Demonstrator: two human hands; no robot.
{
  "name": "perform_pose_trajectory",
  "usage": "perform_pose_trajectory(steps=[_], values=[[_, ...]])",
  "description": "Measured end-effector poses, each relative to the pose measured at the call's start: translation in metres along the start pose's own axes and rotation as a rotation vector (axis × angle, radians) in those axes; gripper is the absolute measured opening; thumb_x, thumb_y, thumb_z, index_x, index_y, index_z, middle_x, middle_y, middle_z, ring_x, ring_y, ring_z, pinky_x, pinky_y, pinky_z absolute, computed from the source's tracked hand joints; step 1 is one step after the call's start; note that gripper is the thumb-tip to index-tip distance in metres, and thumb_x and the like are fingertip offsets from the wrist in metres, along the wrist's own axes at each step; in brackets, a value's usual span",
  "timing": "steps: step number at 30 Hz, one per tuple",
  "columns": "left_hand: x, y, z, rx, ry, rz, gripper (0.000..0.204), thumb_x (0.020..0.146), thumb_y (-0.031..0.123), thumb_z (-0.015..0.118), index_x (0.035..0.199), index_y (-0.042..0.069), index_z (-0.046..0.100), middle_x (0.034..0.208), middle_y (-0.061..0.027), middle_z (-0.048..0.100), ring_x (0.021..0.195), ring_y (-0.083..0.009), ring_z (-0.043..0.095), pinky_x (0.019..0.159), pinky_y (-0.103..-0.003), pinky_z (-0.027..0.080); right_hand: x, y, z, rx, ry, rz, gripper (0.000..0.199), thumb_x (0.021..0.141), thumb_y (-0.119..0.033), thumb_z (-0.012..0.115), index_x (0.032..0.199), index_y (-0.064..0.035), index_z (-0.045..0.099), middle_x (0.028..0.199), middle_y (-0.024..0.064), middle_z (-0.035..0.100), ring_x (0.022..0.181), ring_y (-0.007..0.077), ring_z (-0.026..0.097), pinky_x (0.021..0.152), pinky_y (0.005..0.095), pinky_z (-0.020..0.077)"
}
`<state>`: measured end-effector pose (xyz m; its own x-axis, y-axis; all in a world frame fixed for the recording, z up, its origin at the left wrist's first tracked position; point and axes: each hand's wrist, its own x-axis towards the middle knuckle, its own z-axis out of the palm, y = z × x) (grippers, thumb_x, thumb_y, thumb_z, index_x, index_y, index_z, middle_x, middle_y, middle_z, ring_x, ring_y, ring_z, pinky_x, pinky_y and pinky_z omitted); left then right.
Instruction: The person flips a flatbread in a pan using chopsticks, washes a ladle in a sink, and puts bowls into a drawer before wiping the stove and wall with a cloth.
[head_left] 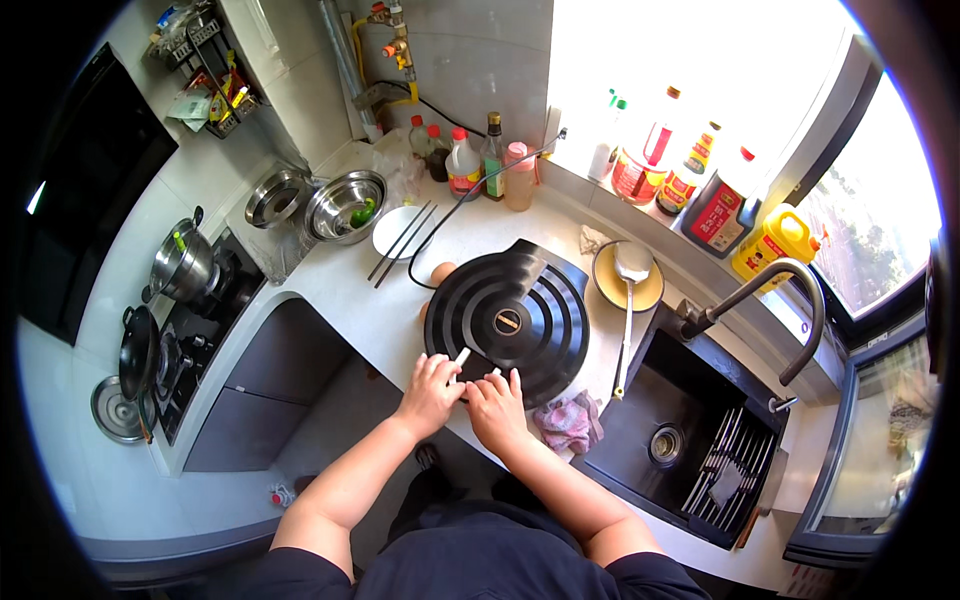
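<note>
Fingers (440, 370) curled at near edge of black griddle (508, 318), grip unclear; likely heavy, stiff, best held there

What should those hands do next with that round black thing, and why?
Perhaps ease the black lid up slightly at its near edge: the left hand and right hand are both at that edge, close together, and the lid looks closed. Their exact grip is hard to see.

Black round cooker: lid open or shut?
Looks shut: the lid lies ridged side up, no inside showing; a slight gap can't be ruled out.
</note>
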<state>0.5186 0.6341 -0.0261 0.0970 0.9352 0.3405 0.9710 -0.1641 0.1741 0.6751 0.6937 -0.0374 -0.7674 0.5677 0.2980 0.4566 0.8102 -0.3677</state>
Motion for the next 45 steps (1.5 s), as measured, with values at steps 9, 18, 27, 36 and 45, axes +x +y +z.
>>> perform_pose_trajectory(steps=[9, 18, 27, 36, 45], values=[[0.032, -0.047, -0.007, -0.06, -0.122, 0.384, 0.024, 0.077, 0.025, 0.066, 0.092, 0.008, 0.06, 0.107, -0.0048, 0.052, 0.115, -0.0275, 0.044, 0.102, -0.058, 0.028, 0.022, -0.012, -0.004, -0.176, -0.003, 0.122, 0.022, 0.075, -0.021, 0.068, 0.092, -0.0093, 0.06, 0.094, 0.0069, 0.057, 0.105, 0.0263, 0.052, 0.101, 0.0548, 0.0311], [0.093, -0.068, -0.021, -0.178, -0.097, 0.57, 0.027, 0.082, 0.031, 0.063, 0.096, 0.008, 0.059, 0.102, -0.0051, 0.053, 0.111, -0.0271, 0.045, 0.102, -0.058, 0.029, 0.055, -0.013, -0.036, -0.127, 0.199, 0.256, 0.012, 0.078, -0.016, 0.065, 0.08, -0.0066, 0.057, 0.082, 0.0067, 0.061, 0.082, 0.0263, 0.058, 0.076, 0.0385, 0.0456], [0.195, -0.068, -0.117, -0.635, 0.258, 0.353, 0.016, 0.088, 0.021, 0.061, 0.096, 0.007, 0.063, 0.099, -0.0084, 0.061, 0.099, -0.0268, 0.054, 0.093, -0.045, 0.037, 0.124, 0.026, -0.158, 0.155, 0.087, 0.387, 0.025, 0.082, -0.024, 0.067, 0.073, -0.0026, 0.057, 0.067, 0.016, 0.057, 0.066, 0.0337, 0.057, 0.061, 0.0417, 0.0462], [0.242, -0.105, -0.105, -0.944, 0.451, -0.198, 0.046, 0.1, 0.04, 0.042, 0.116, 0.0, 0.058, 0.11, -0.0079, 0.062, 0.104, -0.0149, 0.054, 0.095, -0.029, 0.039, 0.254, 0.168, -0.262, 0.613, -0.168, 0.692, 0.019, 0.082, -0.027, 0.071, 0.077, -0.0087, 0.068, 0.071, 0.0003, 0.063, 0.065, 0.0087, 0.057, 0.064, 0.0257, 0.0456], [0.225, -0.094, -0.054, -0.929, 0.45, -0.337, 0.049, 0.098, 0.043, 0.042, 0.113, -0.001, 0.059, 0.105, -0.0155, 0.062, 0.096, -0.0249, 0.057, 0.086, -0.034, 0.042, 0.298, 0.27, -0.284, 0.663, -0.232, 0.697, 0.039, 0.092, -0.04, 0.054, 0.1, -0.0034, 0.064, 0.096, 0.0081, 0.066, 0.088, 0.0175, 0.061, 0.08, 0.0321, 0.0465]])
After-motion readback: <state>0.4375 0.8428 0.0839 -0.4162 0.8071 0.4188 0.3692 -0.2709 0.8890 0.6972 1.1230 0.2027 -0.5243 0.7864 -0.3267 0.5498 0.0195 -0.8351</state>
